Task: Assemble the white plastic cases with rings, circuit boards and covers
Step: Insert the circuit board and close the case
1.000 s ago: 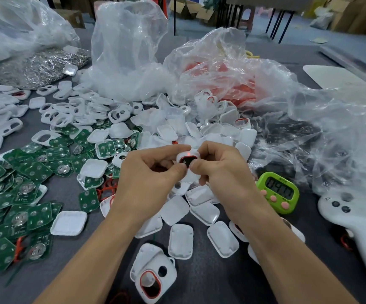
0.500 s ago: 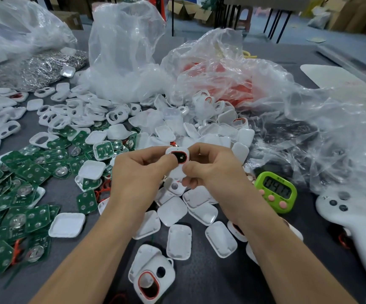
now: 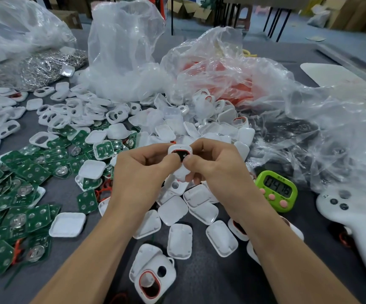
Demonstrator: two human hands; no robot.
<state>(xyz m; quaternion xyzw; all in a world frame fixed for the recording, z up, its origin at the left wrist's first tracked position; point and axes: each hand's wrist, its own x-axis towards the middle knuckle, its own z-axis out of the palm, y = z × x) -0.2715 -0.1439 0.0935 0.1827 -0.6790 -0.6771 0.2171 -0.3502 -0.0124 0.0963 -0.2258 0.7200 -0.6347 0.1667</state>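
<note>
Both hands hold one white plastic case (image 3: pixel 180 150) above the table's middle. Its opening has a red ring and a dark inside. My left hand (image 3: pixel 141 170) pinches its left side, thumb on the front. My right hand (image 3: pixel 215 165) grips its right side, thumb pressing near the opening. Green circuit boards (image 3: pixel 24 183) lie in a heap at the left. White covers (image 3: pixel 175 209) are scattered under and before my hands. A case with a red ring (image 3: pixel 153 279) lies near the front edge.
A green timer (image 3: pixel 276 190) stands right of my hands, a white controller (image 3: pixel 353 227) beyond it. Clear plastic bags (image 3: pixel 221 80) with parts fill the back. A bag of metal pieces (image 3: pixel 39 66) sits at the far left. White frames (image 3: pixel 72 113) lie behind the boards.
Both hands have raised the case slightly and turned its ringed opening more into view. My thumbs have shifted on its front.
</note>
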